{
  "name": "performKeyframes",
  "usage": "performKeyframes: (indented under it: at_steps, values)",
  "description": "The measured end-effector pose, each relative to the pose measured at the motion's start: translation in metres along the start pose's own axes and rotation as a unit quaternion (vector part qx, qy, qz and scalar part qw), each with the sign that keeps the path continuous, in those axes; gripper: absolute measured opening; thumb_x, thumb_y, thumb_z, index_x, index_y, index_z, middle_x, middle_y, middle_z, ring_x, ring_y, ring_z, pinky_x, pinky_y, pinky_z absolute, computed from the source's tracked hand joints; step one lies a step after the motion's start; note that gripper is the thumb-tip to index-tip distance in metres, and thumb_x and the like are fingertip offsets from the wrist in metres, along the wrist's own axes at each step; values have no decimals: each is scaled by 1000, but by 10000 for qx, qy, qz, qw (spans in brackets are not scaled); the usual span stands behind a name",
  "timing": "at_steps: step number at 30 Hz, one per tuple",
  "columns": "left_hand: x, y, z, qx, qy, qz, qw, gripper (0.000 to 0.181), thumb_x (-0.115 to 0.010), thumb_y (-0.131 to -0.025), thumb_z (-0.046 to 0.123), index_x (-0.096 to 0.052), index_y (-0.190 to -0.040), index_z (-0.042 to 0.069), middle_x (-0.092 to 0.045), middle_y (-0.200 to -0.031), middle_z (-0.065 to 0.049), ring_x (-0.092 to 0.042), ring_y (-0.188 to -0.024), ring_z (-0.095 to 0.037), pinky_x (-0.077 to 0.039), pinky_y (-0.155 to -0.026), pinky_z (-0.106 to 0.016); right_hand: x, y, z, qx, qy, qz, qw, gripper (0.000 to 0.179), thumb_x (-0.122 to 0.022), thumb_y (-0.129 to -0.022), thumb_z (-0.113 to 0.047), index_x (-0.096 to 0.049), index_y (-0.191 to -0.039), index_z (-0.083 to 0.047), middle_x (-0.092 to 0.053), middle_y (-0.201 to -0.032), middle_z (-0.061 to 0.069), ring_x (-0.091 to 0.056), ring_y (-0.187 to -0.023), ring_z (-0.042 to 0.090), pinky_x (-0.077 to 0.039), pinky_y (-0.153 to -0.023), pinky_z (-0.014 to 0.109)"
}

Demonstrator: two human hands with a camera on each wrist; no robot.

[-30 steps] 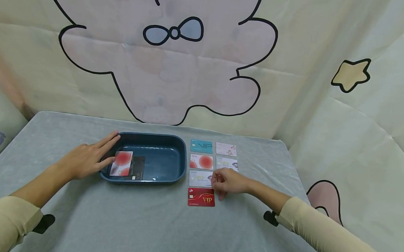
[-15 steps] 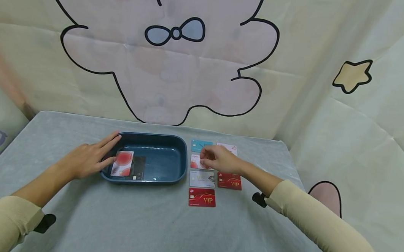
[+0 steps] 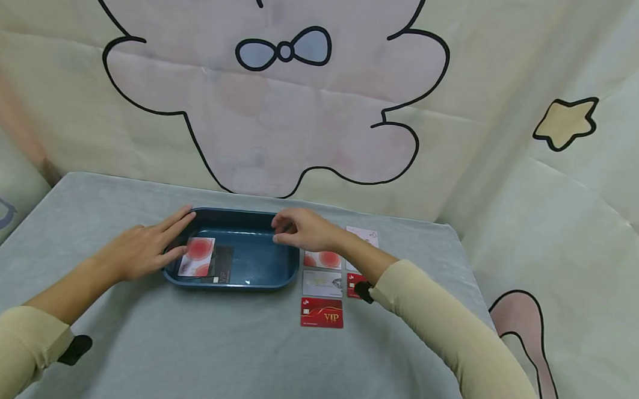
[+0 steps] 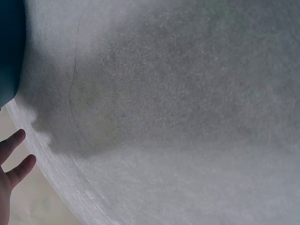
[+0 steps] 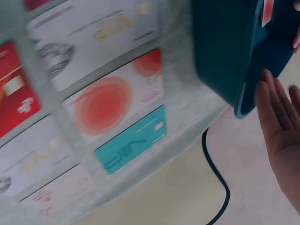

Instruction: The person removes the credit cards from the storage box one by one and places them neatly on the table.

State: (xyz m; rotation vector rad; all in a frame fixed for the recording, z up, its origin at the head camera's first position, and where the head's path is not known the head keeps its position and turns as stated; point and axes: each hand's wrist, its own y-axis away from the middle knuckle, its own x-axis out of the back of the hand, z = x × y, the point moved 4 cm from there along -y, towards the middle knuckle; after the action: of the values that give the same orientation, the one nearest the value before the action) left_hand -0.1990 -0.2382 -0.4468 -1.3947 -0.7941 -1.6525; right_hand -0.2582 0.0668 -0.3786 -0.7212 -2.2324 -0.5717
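Observation:
A dark blue tray stands on the table, holding a white card with red circles that overlaps a dark VIP card. My left hand rests on the tray's left rim, fingers straight and spread. At the right rim is my right hand, with no card seen in it; the right wrist view shows its fingers extended beside the tray wall. Just right of the tray lie a teal VIP card, a red-circle card, a white VIP card and a red VIP card.
A second column holds a pale pink card, another white VIP card and another red card, partly hidden by my right forearm in the head view. A grey cloth covers the table; a printed curtain hangs behind.
My right hand has moved from the cards leftward and away from me to the tray's right rim. A red VIP card shows where it was. My left hand has stayed at the left rim.

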Motion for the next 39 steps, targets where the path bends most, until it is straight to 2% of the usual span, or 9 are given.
performKeyframes:
  at_steps: [6, 11, 15, 28, 39]
  values:
    - [-1, -1, -1, 22, 8, -34, 10000, 74, -53, -99, 43, -26, -157, 5, -22, -163, -17, -69, -90, -31, -51, -86, -59, -18, -21, -3, -77, 113, -900, 9958, 50, -69, -95, -18, -52, -138, 1, -57, -138, 17, -63, -118, 24, -50, -96, 27]
    - [-1, -2, -1, 43, 9, -49, 10000, 74, -53, -99, 44, -27, -156, 5, -22, -162, -17, -68, -86, -28, -53, -83, -55, -31, -35, -5, -352, 195, -1349, 9900, 54, -69, -94, -14, -49, -142, -1, -55, -141, 16, -59, -123, 28, -48, -101, 32]
    - [-1, -2, -1, 56, 34, -57, 10000, 74, -53, -99, 44, -27, -156, 5, -22, -162, -18, -68, -89, -30, -53, -83, -55, -38, -43, -10, -535, 363, -1622, 9846, 56, -69, -94, -14, -47, -145, -4, -54, -141, 14, -54, -128, 26, -45, -105, 36]
    - [-1, -2, -3, 21, 6, -22, 10000, 72, -52, -100, 44, -28, -156, 6, -22, -163, -16, -70, -93, -32, -53, -85, -57, -55, -74, -20, -633, 329, -1716, 9826, 58, -70, -94, -15, -47, -146, -8, -53, -142, 11, -50, -129, 22, -41, -108, 34]
    - [3, -2, 1, 17, 23, -96, 9999, 72, -54, -99, 43, -30, -155, 4, -23, -162, -17, -69, -84, -28, -53, -83, -56, -61, -90, -32, -630, 419, -1835, 9801, 56, -69, -94, -14, -47, -145, -6, -54, -141, 13, -51, -128, 23, -42, -105, 30]
